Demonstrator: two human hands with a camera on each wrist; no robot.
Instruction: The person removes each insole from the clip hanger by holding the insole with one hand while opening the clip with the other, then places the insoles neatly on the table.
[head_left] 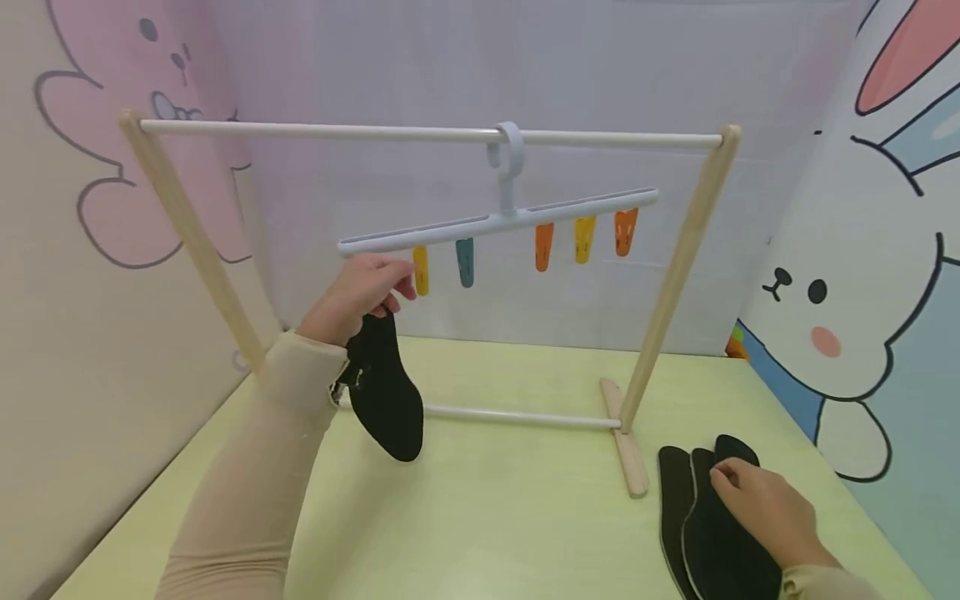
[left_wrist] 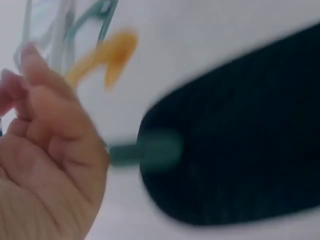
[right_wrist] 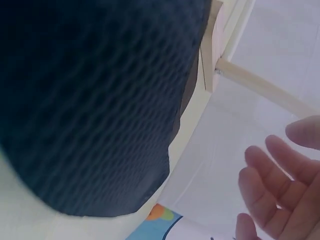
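My left hand (head_left: pixel 365 287) is at the low left end of a white clip hanger (head_left: pixel 450 227), its fingers loosely bent beside a yellow clip (head_left: pixel 422 271). Just below hangs a black insole (head_left: pixel 390 400); in the left wrist view a teal clip (left_wrist: pixel 122 155) grips the insole's rounded end (left_wrist: pixel 225 135), and the hand (left_wrist: pixel 50 150) stands beside it, not on the insole. Over the black insoles (head_left: pixel 697 517) lying on the table at the right is my right hand (head_left: pixel 768 508). In the right wrist view its fingers (right_wrist: pixel 260 187) are relaxed and apart from the textured insole (right_wrist: pixel 100 115).
The hanger hooks over the top white bar (head_left: pixel 315 131) of a wooden-legged rack (head_left: pixel 678 275) and slants down to the left. More clips hang along it: a teal one (head_left: pixel 465 262) and, farther right, an orange one (head_left: pixel 543 247). Walls with cartoon animals flank the yellow table (head_left: pixel 480 517).
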